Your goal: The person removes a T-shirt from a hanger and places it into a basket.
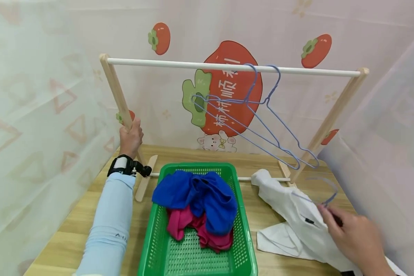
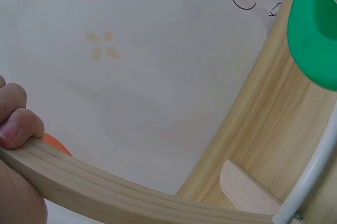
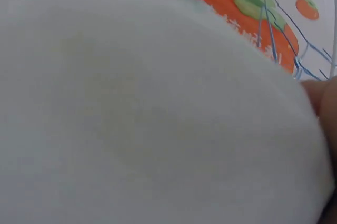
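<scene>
At the rack's left side, my left hand grips the upright wooden post; in the left wrist view its fingers curl over the post. Low on the right, my right hand pinches a blue wire hanger just below its hook. A white garment hangs from this hanger, one part spread toward the tabletop. That white cloth fills most of the right wrist view and hides much of the hand.
Two blue wire hangers hang from the rack's white rail, right of its middle. A green basket stands in front of the rack, with blue cloth over dark pink cloth. Patterned curtains enclose the wooden tabletop.
</scene>
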`<state>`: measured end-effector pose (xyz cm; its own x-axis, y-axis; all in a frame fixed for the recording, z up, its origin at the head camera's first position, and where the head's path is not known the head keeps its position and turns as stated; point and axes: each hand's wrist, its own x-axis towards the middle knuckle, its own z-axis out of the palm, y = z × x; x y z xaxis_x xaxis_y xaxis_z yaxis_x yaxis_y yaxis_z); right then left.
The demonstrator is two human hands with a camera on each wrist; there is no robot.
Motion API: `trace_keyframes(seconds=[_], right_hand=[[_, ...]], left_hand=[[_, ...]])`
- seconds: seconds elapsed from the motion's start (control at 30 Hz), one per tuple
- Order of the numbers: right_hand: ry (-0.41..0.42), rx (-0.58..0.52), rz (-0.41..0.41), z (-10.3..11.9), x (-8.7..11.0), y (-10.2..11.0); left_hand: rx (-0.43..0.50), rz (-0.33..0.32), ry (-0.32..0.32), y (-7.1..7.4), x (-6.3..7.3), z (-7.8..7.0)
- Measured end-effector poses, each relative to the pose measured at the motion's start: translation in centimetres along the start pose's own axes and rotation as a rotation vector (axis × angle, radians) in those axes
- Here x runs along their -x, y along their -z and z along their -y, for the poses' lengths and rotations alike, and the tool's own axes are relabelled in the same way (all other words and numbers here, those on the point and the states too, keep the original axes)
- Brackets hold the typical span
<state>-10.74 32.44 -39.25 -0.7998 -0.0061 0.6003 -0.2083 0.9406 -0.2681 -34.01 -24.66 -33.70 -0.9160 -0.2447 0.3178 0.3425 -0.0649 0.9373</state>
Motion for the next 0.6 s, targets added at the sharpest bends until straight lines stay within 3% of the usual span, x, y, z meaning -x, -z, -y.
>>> trace_keyframes(seconds=[0.2,0.43,0.6], right_hand=[[0.139,-0.051,-0.061,3.1,-0.3,-1.1],[0.259,-0.041,-0.173,7.8,-3.2,-1.4],[0.318,-0.081,-0.223,11.2,-5.4,-2.2]], left_hand=[[-0.013,-0.026,0.035,0.6,0.2,0.0],[-0.034,-0.015,0.034,1.4,0.6,0.1],[-0.116,-0.047,0.012,1.7,0.2,0.3]])
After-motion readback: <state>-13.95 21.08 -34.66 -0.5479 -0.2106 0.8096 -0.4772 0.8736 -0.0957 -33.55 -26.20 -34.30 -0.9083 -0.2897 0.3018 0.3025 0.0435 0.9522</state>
